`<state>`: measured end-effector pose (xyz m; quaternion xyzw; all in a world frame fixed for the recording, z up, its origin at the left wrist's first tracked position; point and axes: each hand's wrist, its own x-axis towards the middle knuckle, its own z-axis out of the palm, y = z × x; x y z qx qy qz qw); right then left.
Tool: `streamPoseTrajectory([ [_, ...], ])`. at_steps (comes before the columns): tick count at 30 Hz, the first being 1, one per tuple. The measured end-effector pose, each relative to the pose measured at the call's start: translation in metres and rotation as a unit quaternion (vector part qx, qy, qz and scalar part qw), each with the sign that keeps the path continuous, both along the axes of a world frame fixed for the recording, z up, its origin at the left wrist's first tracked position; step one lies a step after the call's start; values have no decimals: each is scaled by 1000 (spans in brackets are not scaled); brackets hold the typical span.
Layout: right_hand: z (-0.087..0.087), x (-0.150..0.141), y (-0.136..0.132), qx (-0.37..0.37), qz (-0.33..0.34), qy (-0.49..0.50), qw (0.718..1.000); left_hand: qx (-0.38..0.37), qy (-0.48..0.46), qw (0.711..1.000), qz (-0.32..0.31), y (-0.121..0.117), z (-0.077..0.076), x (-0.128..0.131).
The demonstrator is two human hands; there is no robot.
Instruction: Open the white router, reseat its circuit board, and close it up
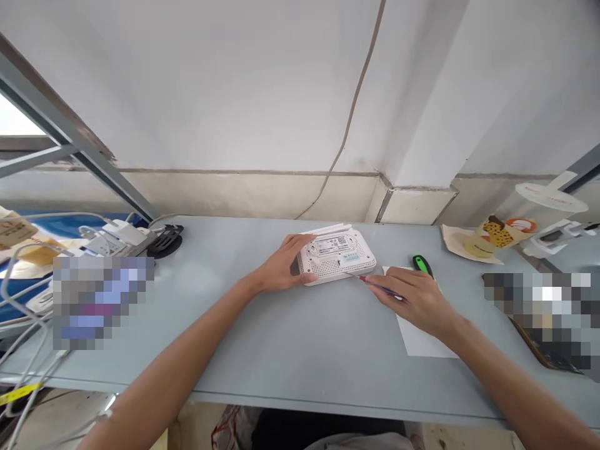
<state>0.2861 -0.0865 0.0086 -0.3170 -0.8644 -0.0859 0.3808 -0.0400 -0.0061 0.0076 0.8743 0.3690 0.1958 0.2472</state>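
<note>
A white router (338, 255) lies upside down on the grey table (262, 337), its vented underside and labels facing up, antennas folded at its far edge. My left hand (281, 267) rests on the router's left end, fingers curled round its side. My right hand (415, 299) is closed on a thin screwdriver (370, 282) with a red and blue handle. Its metal tip touches the router's near right part.
A white sheet of paper (424, 337) lies under my right hand. A green and black tool (422, 265) sits just behind it. White adapters and cables (117, 240) crowd the left end. Paper packaging (487, 240) and a dark flat object (539, 350) lie at the right.
</note>
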Motion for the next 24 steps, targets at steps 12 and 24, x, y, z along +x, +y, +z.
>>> streamPoseTrajectory([
  [12,7,-2,-3,-44,9,6,999,-20,-25,999,13,-3,2,8],
  [24,11,-7,0,-4,-6,-12,1000,8,-11,999,38,-2,-3,20],
])
